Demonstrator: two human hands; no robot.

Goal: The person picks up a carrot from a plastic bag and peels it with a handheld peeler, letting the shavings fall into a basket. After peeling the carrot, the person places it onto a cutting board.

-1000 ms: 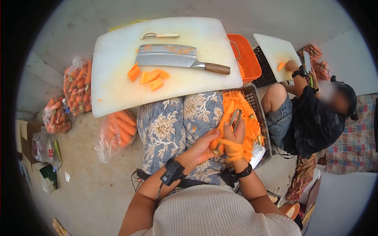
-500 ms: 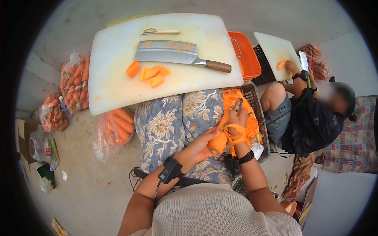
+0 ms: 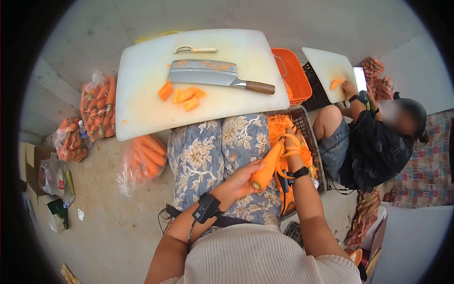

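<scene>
My left hand [image 3: 247,179] grips the thick end of a peeled orange carrot [image 3: 268,165], which slants up to the right above my lap. My right hand [image 3: 293,144] is closed by the carrot's thin end, with long strips of carrot peel [image 3: 282,150] draped over it. The peeler in that hand is mostly hidden now; its metal end shows in the earlier view. Beneath the right hand stands a dark crate [image 3: 308,124] full of peelings. On the white cutting board [image 3: 146,61] ahead lie a cleaver [image 3: 203,72], several carrot chunks [image 3: 187,97] and another peeler [image 3: 195,49].
Bags of carrots [image 3: 98,106] stand at the left, with another carrot bag [image 3: 144,158] beside my legs. An orange bin [image 3: 298,78] is behind the crate. At the right, a co-worker [image 3: 373,142] sits with a knife at a second board [image 3: 326,61].
My right hand has moved slightly outward and the carrot's body shows more fully. The left hand still grips it. The view has shifted, and the co-worker's knife has turned.
</scene>
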